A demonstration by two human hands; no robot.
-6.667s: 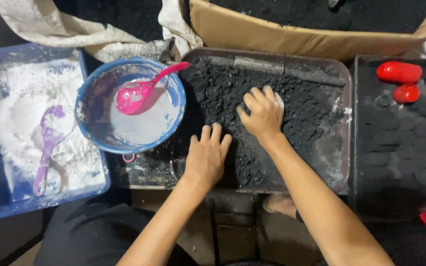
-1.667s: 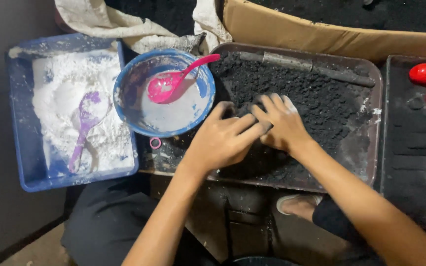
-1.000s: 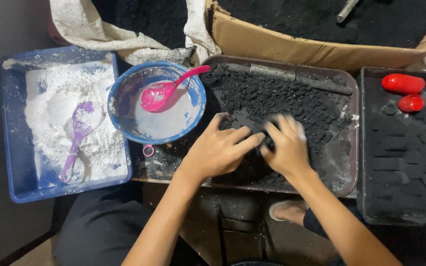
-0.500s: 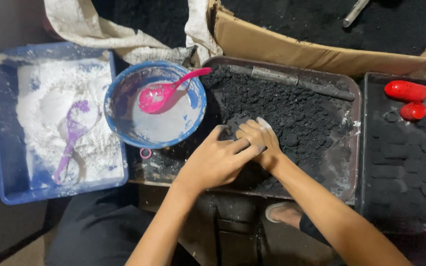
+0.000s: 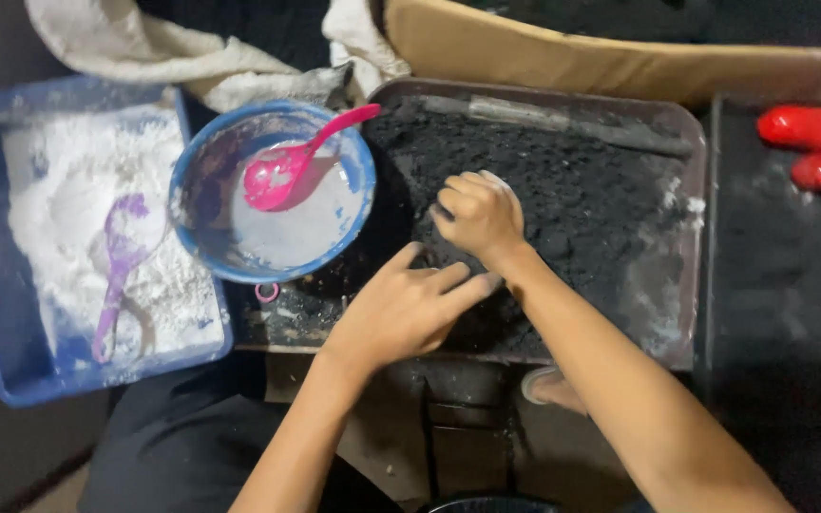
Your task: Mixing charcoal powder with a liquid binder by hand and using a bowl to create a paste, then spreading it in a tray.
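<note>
A dark metal tray (image 5: 686,313) holds a bed of black powder (image 5: 572,180). My right hand (image 5: 480,216) is curled on the powder near the tray's left middle, its fingers bent and closed around a bit of it. Just below, my left hand (image 5: 406,309) lies flat with its fingers spread and pointing right, touching the right wrist, at the tray's near-left corner. Left of the tray a blue bowl (image 5: 192,180) contains whitish liquid and a pink spoon (image 5: 289,168).
At the far left a blue tub (image 5: 11,370) holds white powder and a purple scoop (image 5: 116,261). Behind the tray lie white cloth (image 5: 173,57) and a cardboard box (image 5: 563,57). At the right is a black tray (image 5: 781,256) with red pieces (image 5: 805,128).
Both hands have drawn together over the black powder. The right hand pulled back left and curled its fingers shut; the left hand slid lower and flattened below it.
</note>
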